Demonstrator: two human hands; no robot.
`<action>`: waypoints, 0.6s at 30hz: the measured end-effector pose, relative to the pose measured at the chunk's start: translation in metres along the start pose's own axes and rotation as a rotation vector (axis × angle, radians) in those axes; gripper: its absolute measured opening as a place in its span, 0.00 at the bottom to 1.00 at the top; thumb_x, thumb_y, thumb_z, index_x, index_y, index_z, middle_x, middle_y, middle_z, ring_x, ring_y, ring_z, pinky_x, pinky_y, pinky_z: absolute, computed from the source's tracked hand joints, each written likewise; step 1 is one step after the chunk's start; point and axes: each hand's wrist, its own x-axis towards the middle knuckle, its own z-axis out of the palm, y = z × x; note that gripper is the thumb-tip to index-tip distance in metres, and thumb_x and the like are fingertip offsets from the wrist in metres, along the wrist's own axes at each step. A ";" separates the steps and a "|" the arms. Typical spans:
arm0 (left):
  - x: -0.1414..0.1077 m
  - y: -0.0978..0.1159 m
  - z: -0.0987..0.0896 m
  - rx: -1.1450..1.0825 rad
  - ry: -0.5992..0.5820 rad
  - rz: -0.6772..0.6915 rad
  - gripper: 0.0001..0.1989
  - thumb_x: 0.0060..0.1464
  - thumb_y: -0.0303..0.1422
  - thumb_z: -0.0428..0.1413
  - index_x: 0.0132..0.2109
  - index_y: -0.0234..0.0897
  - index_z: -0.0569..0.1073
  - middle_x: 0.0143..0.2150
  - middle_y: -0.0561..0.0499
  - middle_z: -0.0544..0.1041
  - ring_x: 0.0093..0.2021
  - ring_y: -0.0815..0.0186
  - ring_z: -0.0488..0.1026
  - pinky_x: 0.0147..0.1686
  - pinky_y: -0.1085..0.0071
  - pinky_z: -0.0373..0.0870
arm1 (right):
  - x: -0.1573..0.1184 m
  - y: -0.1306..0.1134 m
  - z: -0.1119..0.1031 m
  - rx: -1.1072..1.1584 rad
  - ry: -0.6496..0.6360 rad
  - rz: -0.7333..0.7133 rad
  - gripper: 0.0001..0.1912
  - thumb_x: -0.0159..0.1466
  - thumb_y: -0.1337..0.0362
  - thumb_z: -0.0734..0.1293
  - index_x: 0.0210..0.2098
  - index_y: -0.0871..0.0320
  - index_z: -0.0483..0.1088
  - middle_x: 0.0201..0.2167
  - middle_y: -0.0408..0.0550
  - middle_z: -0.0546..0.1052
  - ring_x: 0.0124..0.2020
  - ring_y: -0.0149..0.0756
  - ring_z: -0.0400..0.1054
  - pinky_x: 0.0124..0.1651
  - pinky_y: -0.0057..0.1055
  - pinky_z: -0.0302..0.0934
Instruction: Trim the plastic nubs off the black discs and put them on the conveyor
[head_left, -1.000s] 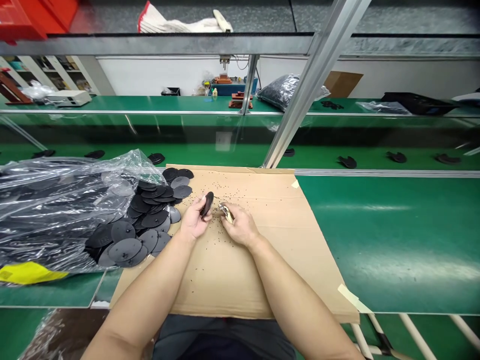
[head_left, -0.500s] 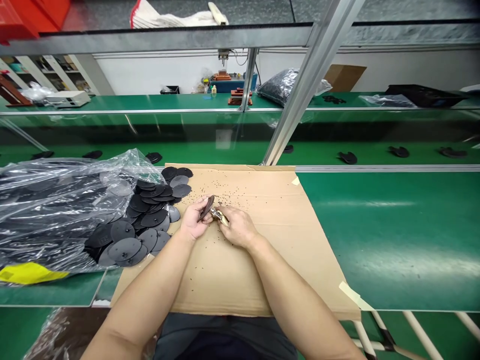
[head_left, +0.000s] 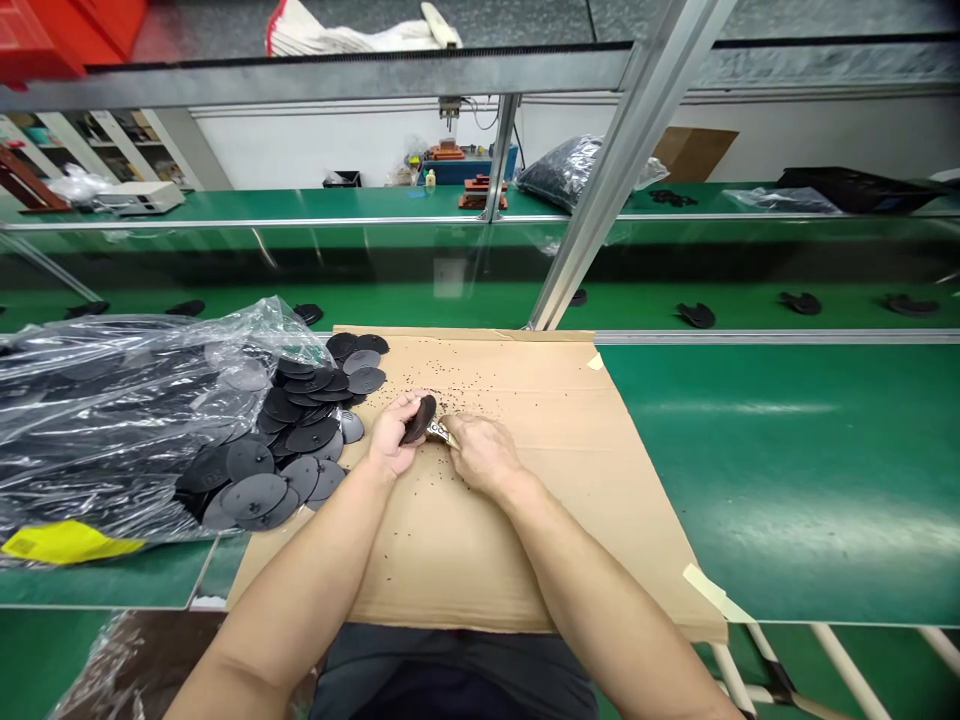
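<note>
Above the matt cardboard sheet (head_left: 585,500), I hold a matt, plastic-looking disc (head_left: 421,420) and shiny metal-headed pliers (head_left: 443,434); left of the sheet lies a glossy, crinkled plastic bag (head_left: 112,430), right of it a glossy worktop (head_left: 787,480).

The held disc (head_left: 418,422) is black, the cardboard (head_left: 600,450) tan, the bench (head_left: 787,470) green, the glove (head_left: 322,32) red-edged white.

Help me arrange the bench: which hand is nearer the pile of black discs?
Left: the left hand is just right of the pile of black discs; the right hand is farther right.
</note>
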 end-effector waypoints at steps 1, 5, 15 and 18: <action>0.000 0.000 0.000 -0.004 0.001 0.000 0.12 0.44 0.29 0.60 0.39 0.32 0.70 0.23 0.57 0.66 0.14 0.79 0.55 0.11 0.81 0.45 | 0.000 0.000 0.001 -0.001 -0.004 0.005 0.18 0.57 0.70 0.60 0.46 0.54 0.70 0.41 0.52 0.77 0.42 0.43 0.70 0.43 0.33 0.60; 0.000 -0.001 0.005 -0.041 0.032 0.016 0.13 0.44 0.30 0.60 0.39 0.33 0.69 0.22 0.58 0.65 0.13 0.79 0.55 0.11 0.81 0.45 | 0.001 0.002 0.010 0.120 0.060 0.031 0.20 0.57 0.70 0.60 0.48 0.54 0.70 0.42 0.50 0.77 0.42 0.42 0.71 0.44 0.33 0.61; 0.005 0.000 0.013 -0.196 0.136 0.116 0.18 0.42 0.30 0.64 0.40 0.34 0.67 0.31 0.50 0.75 0.25 0.70 0.71 0.24 0.74 0.66 | 0.018 0.039 0.020 0.519 0.914 0.097 0.21 0.59 0.61 0.65 0.50 0.62 0.67 0.43 0.55 0.72 0.43 0.42 0.69 0.48 0.42 0.64; 0.005 -0.004 0.012 -0.179 0.116 0.134 0.18 0.40 0.31 0.65 0.39 0.32 0.70 0.31 0.49 0.75 0.26 0.72 0.70 0.25 0.75 0.64 | 0.020 0.011 -0.012 0.338 0.958 -0.070 0.20 0.59 0.63 0.64 0.51 0.59 0.65 0.41 0.53 0.72 0.42 0.43 0.67 0.48 0.42 0.63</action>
